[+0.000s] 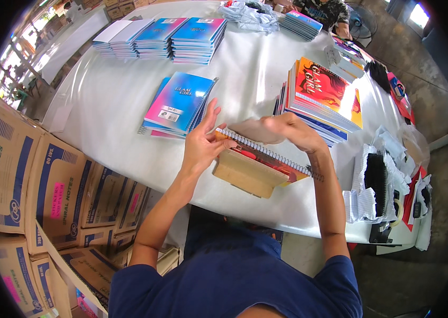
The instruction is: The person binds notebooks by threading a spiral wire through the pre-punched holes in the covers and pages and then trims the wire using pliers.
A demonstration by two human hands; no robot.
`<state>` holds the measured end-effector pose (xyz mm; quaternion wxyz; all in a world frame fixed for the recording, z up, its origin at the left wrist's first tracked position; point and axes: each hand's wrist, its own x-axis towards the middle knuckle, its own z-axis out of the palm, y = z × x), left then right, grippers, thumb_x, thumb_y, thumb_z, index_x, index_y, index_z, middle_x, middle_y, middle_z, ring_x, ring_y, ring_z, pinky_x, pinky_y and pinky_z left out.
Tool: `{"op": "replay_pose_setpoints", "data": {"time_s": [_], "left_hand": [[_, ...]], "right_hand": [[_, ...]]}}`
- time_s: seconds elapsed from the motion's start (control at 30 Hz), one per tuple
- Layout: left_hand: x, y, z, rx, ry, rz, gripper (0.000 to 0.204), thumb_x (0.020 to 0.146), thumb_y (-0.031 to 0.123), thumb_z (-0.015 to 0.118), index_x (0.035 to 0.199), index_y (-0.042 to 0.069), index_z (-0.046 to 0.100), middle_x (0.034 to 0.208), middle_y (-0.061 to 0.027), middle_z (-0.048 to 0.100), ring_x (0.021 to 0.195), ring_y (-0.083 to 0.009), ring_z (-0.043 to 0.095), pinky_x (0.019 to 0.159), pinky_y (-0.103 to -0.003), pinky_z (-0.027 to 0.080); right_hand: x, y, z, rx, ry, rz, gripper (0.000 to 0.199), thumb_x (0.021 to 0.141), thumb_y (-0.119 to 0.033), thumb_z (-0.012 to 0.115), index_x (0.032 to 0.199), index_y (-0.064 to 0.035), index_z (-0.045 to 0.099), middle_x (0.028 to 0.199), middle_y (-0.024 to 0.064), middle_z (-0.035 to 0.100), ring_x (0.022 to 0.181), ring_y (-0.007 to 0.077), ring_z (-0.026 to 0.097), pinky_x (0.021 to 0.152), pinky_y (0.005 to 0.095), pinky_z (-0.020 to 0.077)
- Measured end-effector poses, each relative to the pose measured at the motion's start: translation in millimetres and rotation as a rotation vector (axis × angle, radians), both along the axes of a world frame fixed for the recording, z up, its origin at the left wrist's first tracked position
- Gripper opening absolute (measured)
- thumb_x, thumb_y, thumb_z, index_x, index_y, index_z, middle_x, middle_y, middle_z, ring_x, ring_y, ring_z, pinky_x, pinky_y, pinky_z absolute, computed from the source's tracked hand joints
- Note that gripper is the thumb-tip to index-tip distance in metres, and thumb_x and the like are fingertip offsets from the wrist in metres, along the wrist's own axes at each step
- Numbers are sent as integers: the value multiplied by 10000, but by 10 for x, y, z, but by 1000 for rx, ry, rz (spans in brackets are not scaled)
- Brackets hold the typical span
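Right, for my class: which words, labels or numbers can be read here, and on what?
I won't copy wording, only place it.
Blue-pink notebook: cover title, legible; its white label's print too small.
Red notebook: cover title, legible.
Boxes: large print, legible.
Pink sticker: lettering, partly legible.
Held notebook: no legible text.
Co-worker's shirt: lettering, blurred.

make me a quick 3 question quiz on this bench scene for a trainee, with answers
1. Which of the person's hands has its thumb on the spiral notebook?
2. True or false: cardboard boxes are stacked on the person's left.
3. What two main colours show on the top cover of the small notebook pile just beyond that hand?

Key:
1. The left hand.
2. True.
3. Blue and pink.
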<state>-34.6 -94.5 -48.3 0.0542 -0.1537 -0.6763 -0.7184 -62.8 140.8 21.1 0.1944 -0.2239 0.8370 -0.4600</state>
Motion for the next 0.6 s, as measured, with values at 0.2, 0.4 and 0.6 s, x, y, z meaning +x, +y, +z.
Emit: {"op": "replay_pose_setpoints", "data": {"time_s": [0.2, 0.4, 0.6], "left_hand": [[-87, -113, -128, 32, 4, -141, 828, 781, 116, 794, 1467, 7, 342, 1486, -164, 411, 1361, -230, 418, 1010, -372, 482], [-229, -167, 123, -25, -163, -450, 599, 909, 431, 659, 1298, -19, 580, 1249, -148, 622, 1162, -179, 582, 890, -292, 487], [-87, -311, 1185, 44, 192, -16, 559, 968, 421, 567, 1286, -37, 582, 1293, -138, 607, 1207, -244, 576, 928, -339, 522]], "right_hand": [[-4, -113, 2, 179, 11, -33, 603, 902, -545, 600, 1063, 25, 712, 942, 130, 695, 869, 205, 608, 779, 345, 475], [230, 458, -547, 244, 222, -76, 463, 878, -446, 646, 1087, -41, 724, 937, 164, 699, 849, 301, 637, 791, 377, 490], [852, 766, -1023, 600, 476, -226, 626, 851, -323, 688, 1418, -176, 466, 1408, 193, 445, 1301, 396, 405, 1067, 530, 326]]}}
